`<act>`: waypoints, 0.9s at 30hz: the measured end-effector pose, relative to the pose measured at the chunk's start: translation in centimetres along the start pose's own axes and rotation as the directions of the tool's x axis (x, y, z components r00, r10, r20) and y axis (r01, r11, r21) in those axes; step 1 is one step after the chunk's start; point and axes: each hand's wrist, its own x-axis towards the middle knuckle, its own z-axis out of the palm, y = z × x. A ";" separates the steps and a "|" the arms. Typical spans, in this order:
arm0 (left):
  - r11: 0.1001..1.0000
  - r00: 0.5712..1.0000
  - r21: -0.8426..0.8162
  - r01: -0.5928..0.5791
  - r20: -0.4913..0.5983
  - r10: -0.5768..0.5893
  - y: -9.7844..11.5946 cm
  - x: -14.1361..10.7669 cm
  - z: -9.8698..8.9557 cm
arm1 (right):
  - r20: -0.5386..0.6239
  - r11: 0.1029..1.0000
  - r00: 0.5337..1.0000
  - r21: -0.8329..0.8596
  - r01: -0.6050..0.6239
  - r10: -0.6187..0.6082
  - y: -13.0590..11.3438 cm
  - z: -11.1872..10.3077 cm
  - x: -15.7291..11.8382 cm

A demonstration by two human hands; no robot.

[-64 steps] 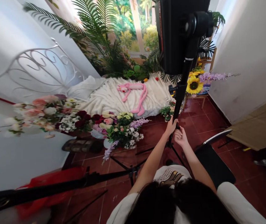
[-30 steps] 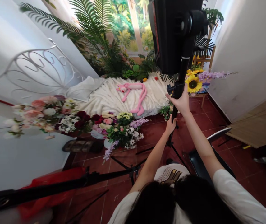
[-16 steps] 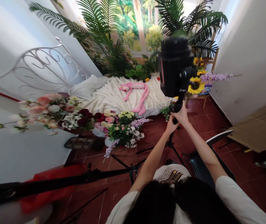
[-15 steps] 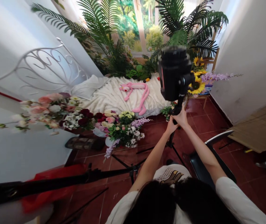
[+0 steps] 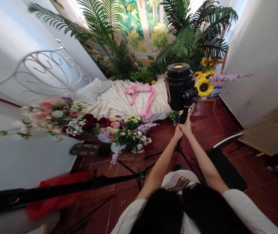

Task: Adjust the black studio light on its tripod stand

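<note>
A black studio light (image 5: 179, 87) stands upright on a black stand in front of me. Just under its head, my right hand (image 5: 186, 126) is wrapped round the stand near the mounting bracket. My left hand (image 5: 178, 132) is closed on the stand too, touching my right hand and slightly lower. The fingers of both hands are partly hidden. Beyond the light, a pink plush toy (image 5: 141, 94) lies on a cream blanket (image 5: 114, 97).
Bunches of artificial flowers (image 5: 126, 133) stand at the left. A black stand pole (image 5: 75, 185) crosses the lower left. At my right is a black chair (image 5: 226, 169). Palm leaves (image 5: 105, 35) and sunflowers (image 5: 204, 86) are at the back.
The light's head has come down a little in view, and its round top now shows more. Both hands have moved slightly lower with it and keep their hold.
</note>
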 end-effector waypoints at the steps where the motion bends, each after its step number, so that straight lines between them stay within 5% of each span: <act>1: 1.000 1.000 -0.009 0.011 -0.025 -0.011 0.1 -0.1 0.1 | 0.005 1.000 1.000 -0.005 0.013 -0.013 0.0 -0.1 0.1; 8: 0.999 0.999 0.017 -0.030 0.015 0.030 0.9 -0.6 0.5 | 0.079 0.979 0.983 -0.109 0.171 -0.163 1.8 -4.3 -2.7; 13: 0.992 0.999 0.123 -0.012 -0.027 0.016 1.2 -0.9 0.5 | 0.073 0.994 0.995 -0.078 0.078 -0.073 4.6 -7.2 -7.1; 21: 0.994 0.999 0.108 -0.033 -0.028 0.036 0.8 -0.8 0.6 | 0.067 0.984 0.985 0.075 -0.162 0.157 4.4 -4.8 -8.9; 24: 0.994 0.999 0.108 -0.013 -0.036 0.017 0.8 -0.7 0.6 | 0.091 0.880 0.931 0.305 -0.363 0.353 3.9 -3.7 -8.3; 27: 0.993 0.999 0.115 -0.006 -0.048 0.012 0.8 -0.6 0.7 | 0.271 0.618 0.815 0.543 -0.568 0.511 3.3 -3.4 -7.5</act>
